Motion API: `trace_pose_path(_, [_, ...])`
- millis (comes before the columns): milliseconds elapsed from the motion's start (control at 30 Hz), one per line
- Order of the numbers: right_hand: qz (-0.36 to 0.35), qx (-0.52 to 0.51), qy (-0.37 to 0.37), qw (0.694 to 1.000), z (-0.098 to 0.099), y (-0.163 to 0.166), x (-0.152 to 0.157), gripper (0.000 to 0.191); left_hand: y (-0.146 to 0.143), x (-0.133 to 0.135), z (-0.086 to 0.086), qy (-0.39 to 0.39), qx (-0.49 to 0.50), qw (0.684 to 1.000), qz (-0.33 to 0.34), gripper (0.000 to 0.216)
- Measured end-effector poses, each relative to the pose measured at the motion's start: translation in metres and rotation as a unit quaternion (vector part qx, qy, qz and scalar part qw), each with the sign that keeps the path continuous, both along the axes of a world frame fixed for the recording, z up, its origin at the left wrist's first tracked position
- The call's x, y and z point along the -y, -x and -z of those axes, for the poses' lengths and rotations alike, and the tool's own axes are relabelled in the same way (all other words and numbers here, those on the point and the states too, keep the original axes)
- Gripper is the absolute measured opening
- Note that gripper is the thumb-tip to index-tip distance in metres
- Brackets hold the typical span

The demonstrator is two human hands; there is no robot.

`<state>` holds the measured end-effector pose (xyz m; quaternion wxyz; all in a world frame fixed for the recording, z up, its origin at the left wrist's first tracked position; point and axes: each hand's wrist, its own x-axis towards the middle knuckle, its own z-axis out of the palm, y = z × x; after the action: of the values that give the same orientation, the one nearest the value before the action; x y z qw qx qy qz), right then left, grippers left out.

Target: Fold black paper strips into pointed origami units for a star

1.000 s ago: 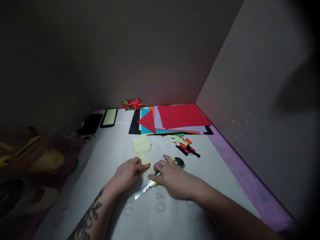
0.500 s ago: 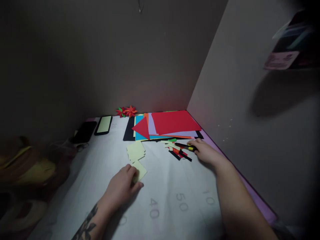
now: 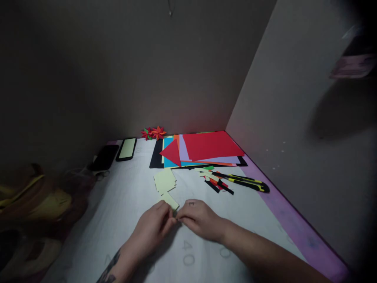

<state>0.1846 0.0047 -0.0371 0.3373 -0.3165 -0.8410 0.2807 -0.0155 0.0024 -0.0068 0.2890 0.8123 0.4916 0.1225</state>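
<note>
My left hand (image 3: pixel 154 222) and my right hand (image 3: pixel 202 220) meet at the front of the white work surface, thumbs and fingers pinched together. Between and just beyond their fingertips lies a pale yellow paper square (image 3: pixel 170 200), its near part hidden by the fingers. Touching its far corner is a loose stack of similar pale yellow squares (image 3: pixel 165 181). To the right, a long black-and-yellow hand tool (image 3: pixel 250 183) rests with its thin end over a heap of coloured paper strips (image 3: pixel 216 182).
Large coloured sheets (image 3: pixel 212 145) lie at the back, a red triangle (image 3: pixel 172 152) on top. Two folded paper stars (image 3: pixel 158 133) sit against the wall. On the left are a phone (image 3: pixel 127 149), a dark flat object (image 3: pixel 105 157) and a blurred yellowish item (image 3: pixel 55 202).
My right hand has let go of the black-and-yellow tool, leaving it by the strips, and moved left to meet my left hand at the paper square. The view has shifted slightly.
</note>
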Motion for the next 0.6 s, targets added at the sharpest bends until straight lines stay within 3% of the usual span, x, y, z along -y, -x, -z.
trace_pose_path(133, [0.153, -0.016, 0.038, 0.987, 0.009, -0.026, -0.021, 0.016, 0.008, -0.007, 0.003, -0.052, -0.033, 0.995, -0.083, 0.018])
trace_pose_path(233, [0.384, 0.025, -0.023, 0.923, 0.011, -0.047, -0.036, 0.029, 0.010, -0.013, 0.007, -0.052, -0.083, 0.982, -0.160, 0.020])
trace_pose_path(300, [0.428, 0.049, -0.058, 0.901, 0.010, -0.050, -0.039, 0.044, 0.009, -0.017, 0.010, -0.031, -0.119, 0.976, -0.181, 0.022])
trace_pose_path(367, [0.377, 0.057, -0.061, 0.923, 0.010, -0.044, -0.035, 0.042, 0.009, -0.021, 0.011, -0.015, -0.138, 0.973, -0.183, 0.023])
trace_pose_path(500, [0.183, 0.051, -0.003, 0.982, 0.009, -0.017, -0.021, 0.029, 0.012, -0.024, 0.009, 0.023, -0.136, 0.976, -0.169, 0.016])
trace_pose_path(600, [0.126, 0.023, 0.011, 0.992, 0.007, -0.002, -0.012, 0.033, 0.012, -0.020, 0.006, -0.009, -0.109, 0.985, -0.134, 0.023])
